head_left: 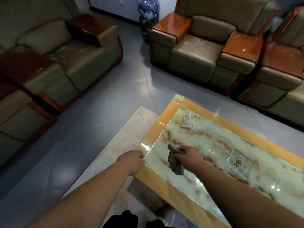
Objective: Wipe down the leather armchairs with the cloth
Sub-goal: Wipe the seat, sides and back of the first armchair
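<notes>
Cloth (174, 160): dark grey, crumpled, small, bunched into a twisted wad with one end poking up and the rest hanging loose. It is held over the near end of the coffee table (166, 129), gripped by the right hand (189, 156), fingers curled and clamped round its upper part. Whether the lower edge of the cloth touches the tabletop cannot be told; it seems just above the glossy surface.

Left hand (134, 159) is seen beside the table's corner, fingers curled in loosely, nothing held.

Armchairs, beige leather with glossy wooden armrest tops: one (194, 51) is placed across the grey floor beyond the table, its seat cushion marked with pale scuffed patches. Another (79, 60) is at the left, darker in shadow, the seat similarly worn and creased. More seating is cut off at the right and left edges.

A blue-and-white vase (148, 15) stands between the two chairs against the wall. On the marbled tabletop a glass ashtray (239, 162) and a crumpled clear wrapper (187, 120) are seen, well apart from the cloth.
</notes>
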A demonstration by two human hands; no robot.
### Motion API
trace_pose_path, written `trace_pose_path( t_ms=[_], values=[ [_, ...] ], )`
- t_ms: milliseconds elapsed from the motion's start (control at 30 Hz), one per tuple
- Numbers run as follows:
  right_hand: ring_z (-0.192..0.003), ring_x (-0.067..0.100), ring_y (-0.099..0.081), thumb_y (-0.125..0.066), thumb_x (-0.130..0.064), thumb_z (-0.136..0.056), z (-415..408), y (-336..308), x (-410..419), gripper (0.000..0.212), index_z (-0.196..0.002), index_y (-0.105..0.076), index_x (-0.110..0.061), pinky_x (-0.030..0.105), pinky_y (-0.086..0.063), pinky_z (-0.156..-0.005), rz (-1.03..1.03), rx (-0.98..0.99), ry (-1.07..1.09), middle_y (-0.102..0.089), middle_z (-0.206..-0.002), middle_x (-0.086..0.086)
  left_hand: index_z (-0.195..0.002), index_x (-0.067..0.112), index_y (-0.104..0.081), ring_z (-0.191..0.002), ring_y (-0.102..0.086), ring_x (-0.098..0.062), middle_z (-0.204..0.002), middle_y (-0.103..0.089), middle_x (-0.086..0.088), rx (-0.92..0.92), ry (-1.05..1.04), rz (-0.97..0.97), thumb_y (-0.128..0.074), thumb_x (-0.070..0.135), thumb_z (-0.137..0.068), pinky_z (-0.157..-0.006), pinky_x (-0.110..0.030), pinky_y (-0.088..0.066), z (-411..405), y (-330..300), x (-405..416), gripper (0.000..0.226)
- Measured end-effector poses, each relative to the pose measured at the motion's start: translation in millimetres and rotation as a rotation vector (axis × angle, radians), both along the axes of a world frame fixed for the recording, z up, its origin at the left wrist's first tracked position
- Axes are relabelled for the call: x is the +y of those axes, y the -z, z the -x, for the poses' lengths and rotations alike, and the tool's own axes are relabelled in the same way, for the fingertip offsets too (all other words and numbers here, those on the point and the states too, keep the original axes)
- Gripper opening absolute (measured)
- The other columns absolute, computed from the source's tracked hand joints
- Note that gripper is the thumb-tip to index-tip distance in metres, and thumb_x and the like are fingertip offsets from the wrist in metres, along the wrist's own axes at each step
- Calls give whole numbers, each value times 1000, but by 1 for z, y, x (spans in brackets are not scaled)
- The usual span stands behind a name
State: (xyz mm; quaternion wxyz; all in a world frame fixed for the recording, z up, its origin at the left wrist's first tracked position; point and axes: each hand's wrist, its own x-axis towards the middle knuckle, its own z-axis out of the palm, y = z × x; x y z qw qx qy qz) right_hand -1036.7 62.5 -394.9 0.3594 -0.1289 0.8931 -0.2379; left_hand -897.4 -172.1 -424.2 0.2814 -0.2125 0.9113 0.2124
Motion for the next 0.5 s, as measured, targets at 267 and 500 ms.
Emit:
trace_pose_path(
  t_ms=[267, 500],
  values=[
    [-84, 10, -61, -61, -25, -101, -55, -41, -79, 20, -119, -67, -26, 26, -47, -73, -42, 41, -248, -67, -94, -6, -126, 31, -60, -113, -64, -24, -129, -68, 1, 13, -167, 5, -49, 52, -103, -89, -34, -51, -100, -10, -58, 32],
    [-79, 6, -56, -63, -24, -99, -150, -48, -186, 8, -103, -68, -28, 23, -42, -66, -77, 105, -464, -64, -89, -10, -122, 28, -59, -114, -63, -27, -130, -68, -2, 15, -353, -1, -47, 47, -104, -94, -38, -51, -238, -19, -127, 29]
  ],
)
